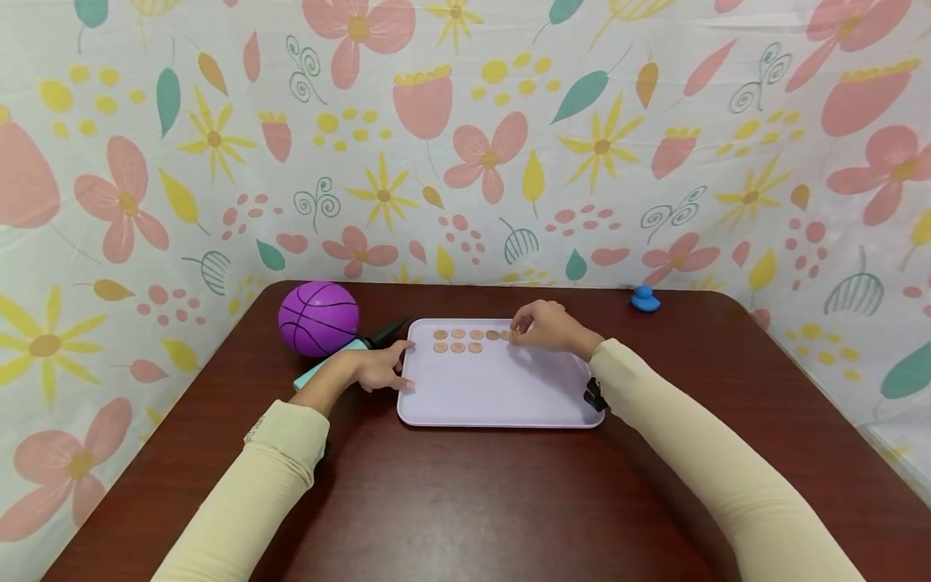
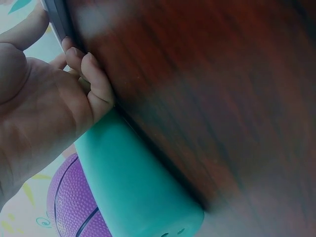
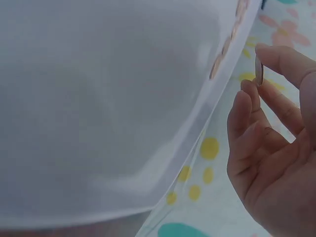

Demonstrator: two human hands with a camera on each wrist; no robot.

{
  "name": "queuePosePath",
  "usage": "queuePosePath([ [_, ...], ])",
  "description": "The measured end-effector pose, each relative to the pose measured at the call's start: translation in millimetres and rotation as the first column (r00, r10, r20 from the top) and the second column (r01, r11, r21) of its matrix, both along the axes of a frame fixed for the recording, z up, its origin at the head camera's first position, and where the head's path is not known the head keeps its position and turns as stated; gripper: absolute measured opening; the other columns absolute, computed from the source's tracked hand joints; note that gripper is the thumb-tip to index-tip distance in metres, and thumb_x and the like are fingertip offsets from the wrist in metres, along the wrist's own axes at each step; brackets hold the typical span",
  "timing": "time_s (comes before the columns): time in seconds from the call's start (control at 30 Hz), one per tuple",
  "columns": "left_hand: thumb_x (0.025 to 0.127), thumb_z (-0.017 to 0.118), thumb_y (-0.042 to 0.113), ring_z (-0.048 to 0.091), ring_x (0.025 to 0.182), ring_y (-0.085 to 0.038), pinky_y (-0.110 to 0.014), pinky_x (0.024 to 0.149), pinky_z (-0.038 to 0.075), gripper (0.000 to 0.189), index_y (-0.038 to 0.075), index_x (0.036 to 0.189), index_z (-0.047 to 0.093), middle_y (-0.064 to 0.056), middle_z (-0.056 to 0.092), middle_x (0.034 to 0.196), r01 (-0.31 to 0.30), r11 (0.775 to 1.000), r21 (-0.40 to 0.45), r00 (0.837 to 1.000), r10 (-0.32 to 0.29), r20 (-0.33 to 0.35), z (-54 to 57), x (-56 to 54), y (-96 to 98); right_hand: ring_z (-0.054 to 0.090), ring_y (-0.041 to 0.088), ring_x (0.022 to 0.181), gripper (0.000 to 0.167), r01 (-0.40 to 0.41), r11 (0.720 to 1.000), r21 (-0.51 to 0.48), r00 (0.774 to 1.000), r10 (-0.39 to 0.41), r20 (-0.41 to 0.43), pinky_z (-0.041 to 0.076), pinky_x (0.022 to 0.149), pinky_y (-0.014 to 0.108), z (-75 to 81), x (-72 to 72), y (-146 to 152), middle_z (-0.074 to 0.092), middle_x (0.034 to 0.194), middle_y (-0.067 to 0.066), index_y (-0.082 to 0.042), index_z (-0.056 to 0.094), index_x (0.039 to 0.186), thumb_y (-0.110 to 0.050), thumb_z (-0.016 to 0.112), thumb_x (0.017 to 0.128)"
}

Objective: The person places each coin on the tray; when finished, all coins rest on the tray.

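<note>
A white tray [image 1: 502, 396] with a raised rim lies on the table. Copper coins [image 1: 458, 333] sit on it in two rows near its far left side, several in the far row and three in the nearer one. With thumb and index finger spread on the rim, my left hand [image 1: 380, 368] holds the tray's left edge; its other fingers bend beside a teal handle [image 2: 138, 173]. Between thumb and a fingertip, my right hand [image 1: 545, 327] pinches a coin [image 3: 259, 70], seen edge-on in the right wrist view, at the right end of the far row.
Left of the tray, the teal handle has a black tapered end [image 1: 390, 331] pointing toward the tray's far left corner. A purple basketball [image 1: 318, 318] sits just behind it. At the far right stands a blue rubber duck [image 1: 645, 299]. A flower-patterned cloth [image 1: 465, 218] hangs behind the brown table [image 1: 465, 501].
</note>
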State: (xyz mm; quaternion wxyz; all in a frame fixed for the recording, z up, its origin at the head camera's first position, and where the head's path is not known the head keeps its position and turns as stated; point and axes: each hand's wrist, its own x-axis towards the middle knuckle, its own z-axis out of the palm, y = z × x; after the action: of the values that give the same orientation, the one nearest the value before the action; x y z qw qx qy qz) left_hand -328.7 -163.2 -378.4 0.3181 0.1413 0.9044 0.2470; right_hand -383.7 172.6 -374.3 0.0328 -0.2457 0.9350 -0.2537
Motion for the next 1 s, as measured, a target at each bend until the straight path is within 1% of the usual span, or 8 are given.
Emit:
queuePosePath([
  [0.03,0.098,0.063,0.033,0.051,0.119,-0.03,-0.047,0.088,0.052,0.086,0.012,0.157,0.004,-0.019,0.041,0.14,-0.001,1.0,0.002,1.0,0.001,0.001,0.2,0.0,-0.1,0.062,0.017,0.083,0.016,-0.008,1.0,0.017,1.0,0.008,-0.004,0.034,0.087,0.045,-0.2,-0.2,-3,0.071,0.082,-0.003,-0.011,0.076,0.093,-0.022,0.078,0.082],
  [0.13,0.098,0.063,0.033,0.051,0.119,-0.03,-0.047,0.088,0.052,0.085,0.013,0.157,0.005,-0.019,0.041,0.14,-0.006,1.0,0.003,1.0,0.006,-0.002,0.3,0.2,-0.7,0.06,0.016,0.081,0.015,-0.036,0.999,0.036,0.999,0.035,0.008,0.034,0.085,0.045,-0.4,-1.0,-12,0.07,0.081,-0.002,-0.01,0.076,0.093,-0.02,0.078,0.082],
  [0.2,0.098,0.063,0.032,0.051,0.119,-0.03,-0.047,0.087,0.052,0.085,0.012,0.157,0.005,-0.02,0.041,0.14,-0.005,1.0,0.0,1.0,0.005,-0.005,0.2,0.1,-1.0,0.059,0.016,0.079,0.015,-0.041,0.999,0.032,0.999,0.04,0.029,0.041,0.08,0.037,-2.5,-2.3,-17,0.069,0.081,-0.001,-0.009,0.075,0.093,-0.019,0.077,0.083],
  [0.27,0.098,0.063,0.033,0.052,0.119,-0.03,-0.045,0.086,0.053,0.085,0.013,0.157,0.005,-0.02,0.041,0.141,-0.006,1.0,-0.008,1.0,0.006,-0.008,0.0,0.5,-0.9,0.058,0.015,0.076,0.015,-0.039,0.999,0.028,0.998,0.037,0.051,0.047,0.068,0.031,-4.9,-3.1,-21,0.068,0.081,0.0,-0.008,0.075,0.094,-0.018,0.078,0.083],
  [0.33,0.098,0.063,0.033,0.053,0.117,-0.029,-0.044,0.084,0.053,0.085,0.013,0.157,0.006,-0.02,0.042,0.142,-0.004,1.0,-0.015,1.0,0.004,-0.012,0.3,0.7,-0.5,0.058,0.014,0.075,0.015,-0.03,0.999,0.034,0.998,0.027,0.064,0.046,0.066,0.027,-8.1,-3.9,-24,0.067,0.081,0.0,-0.009,0.075,0.094,-0.018,0.078,0.082],
  [0.67,0.098,0.063,0.032,0.054,0.111,-0.029,-0.04,0.082,0.053,0.084,0.013,0.157,0.006,-0.02,0.042,0.141,0.006,1.0,-0.013,1.0,-0.006,-0.015,0.5,0.9,0.4,0.06,0.012,0.079,0.018,-0.057,0.997,0.042,0.994,0.053,0.1,0.049,0.073,0.028,-16.8,-3.6,-33,0.071,0.086,-0.001,-0.009,0.077,0.099,-0.016,0.08,0.083],
  [0.83,0.098,0.063,0.032,0.053,0.11,-0.028,-0.04,0.081,0.053,0.084,0.012,0.157,0.007,-0.02,0.043,0.139,0.011,1.0,-0.01,1.0,-0.011,-0.02,-0.6,-0.3,-0.1,0.059,0.012,0.076,0.014,-0.048,0.998,0.051,0.992,0.041,0.119,0.048,0.071,0.028,-17.0,-4.5,-33,0.07,0.083,-0.003,-0.011,0.076,0.096,-0.017,0.08,0.083],
  [1.0,0.098,0.063,0.032,0.053,0.111,-0.028,-0.04,0.082,0.052,0.084,0.012,0.157,0.006,-0.021,0.043,0.139,0.014,1.0,-0.009,1.0,-0.014,-0.021,-2.0,-1.5,-0.7,0.06,0.012,0.078,0.019,-0.047,0.997,0.054,0.992,0.04,0.121,0.049,0.07,0.027,-16.9,-7.5,-29,0.07,0.085,-0.002,-0.011,0.076,0.1,-0.019,0.08,0.083],
])
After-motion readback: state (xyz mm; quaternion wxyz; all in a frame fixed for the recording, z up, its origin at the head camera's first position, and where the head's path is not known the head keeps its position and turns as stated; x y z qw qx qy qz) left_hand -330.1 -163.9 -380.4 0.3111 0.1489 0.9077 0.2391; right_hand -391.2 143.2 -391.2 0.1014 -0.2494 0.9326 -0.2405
